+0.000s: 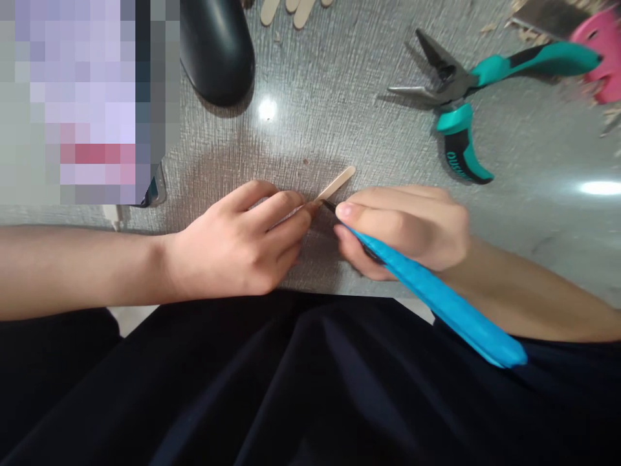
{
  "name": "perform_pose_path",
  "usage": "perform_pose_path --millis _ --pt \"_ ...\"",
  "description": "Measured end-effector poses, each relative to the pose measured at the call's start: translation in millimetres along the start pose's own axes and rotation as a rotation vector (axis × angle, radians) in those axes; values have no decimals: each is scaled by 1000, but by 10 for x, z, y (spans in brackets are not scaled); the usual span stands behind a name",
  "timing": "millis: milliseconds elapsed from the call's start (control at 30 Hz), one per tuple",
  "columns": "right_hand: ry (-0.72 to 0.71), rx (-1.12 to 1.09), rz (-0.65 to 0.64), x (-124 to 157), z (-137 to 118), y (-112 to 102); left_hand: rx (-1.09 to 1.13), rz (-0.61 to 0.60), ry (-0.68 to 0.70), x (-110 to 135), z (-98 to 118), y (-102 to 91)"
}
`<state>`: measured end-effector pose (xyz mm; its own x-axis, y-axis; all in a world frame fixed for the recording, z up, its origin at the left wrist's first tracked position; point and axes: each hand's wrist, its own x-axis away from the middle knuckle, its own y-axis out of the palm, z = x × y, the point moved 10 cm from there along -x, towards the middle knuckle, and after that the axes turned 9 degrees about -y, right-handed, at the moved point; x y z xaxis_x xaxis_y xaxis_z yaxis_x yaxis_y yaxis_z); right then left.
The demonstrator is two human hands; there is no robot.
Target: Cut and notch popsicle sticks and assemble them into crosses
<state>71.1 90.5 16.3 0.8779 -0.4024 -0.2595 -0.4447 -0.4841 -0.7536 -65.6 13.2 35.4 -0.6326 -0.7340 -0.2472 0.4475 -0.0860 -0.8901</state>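
My left hand is closed on a thin wooden craft stick, pinching it near the table surface. The stick's rounded far end points up and to the right, past my fingertips; its other end is hidden under the hand. In my right hand is a blue utility knife, held like a pen with the handle slanting down to the right. Its dark narrow tip meets the stick right beside my left fingertips. Whether the tip cuts into the wood cannot be made out.
Long-nose pliers with teal-and-black handles lie spread at the upper right. Beyond them are a pink-handled tool and wood shavings. More craft sticks lie at the top, beside a black computer mouse. A blurred-out patch covers the upper left.
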Motion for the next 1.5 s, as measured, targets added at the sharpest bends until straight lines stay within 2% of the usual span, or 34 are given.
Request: perform_pose_path --millis 67,133,267,367,400,467,500,533,567,633,700,833,1067,1200,1300,1400,1500 --pt "-165 61 50 -109 -190 -36 -31 11 31 -16 20 -19" --pt "-211 93 121 -169 -252 -66 -47 19 46 -35 33 -35" --pt "-212 95 129 -151 -213 -25 -67 22 48 -65 46 -48" --pt "-176 63 148 -67 -113 -131 -109 10 57 -74 56 -38" --pt "-135 32 115 -46 -52 -145 -124 1 63 -74 59 -29" --pt "-18 -77 -50 0 82 -50 -143 -11 72 -73 57 -20" --pt "18 -71 -71 21 114 -49 -141 -13 73 -72 52 -21" --pt "-35 -87 -94 25 48 -23 -132 -15 73 -71 46 -21" --pt "-41 -70 -86 32 25 -9 -120 -16 72 -69 41 -21" --pt "-54 -19 74 47 -33 -79 -93 -12 66 -62 35 -17" --pt "14 -17 127 83 -8 -23 -73 2 48 -53 26 -12" --pt "116 -73 64 115 58 118 -53 22 14 -37 16 13" --pt "-53 -5 145 -12 -84 -79 -23 45 6 -27 22 11" --pt "-77 -1 135 -17 -88 -46 28 -7 -39 -9 -15 58" --pt "-82 -29 180 10 -87 -43 62 -25 -59 3 -44 61" --pt "-48 -60 189 23 -53 -19 72 -35 -41 7 -39 56" --pt "-72 -45 200 -8 -73 -47 29 -34 -25 7 -23 64"
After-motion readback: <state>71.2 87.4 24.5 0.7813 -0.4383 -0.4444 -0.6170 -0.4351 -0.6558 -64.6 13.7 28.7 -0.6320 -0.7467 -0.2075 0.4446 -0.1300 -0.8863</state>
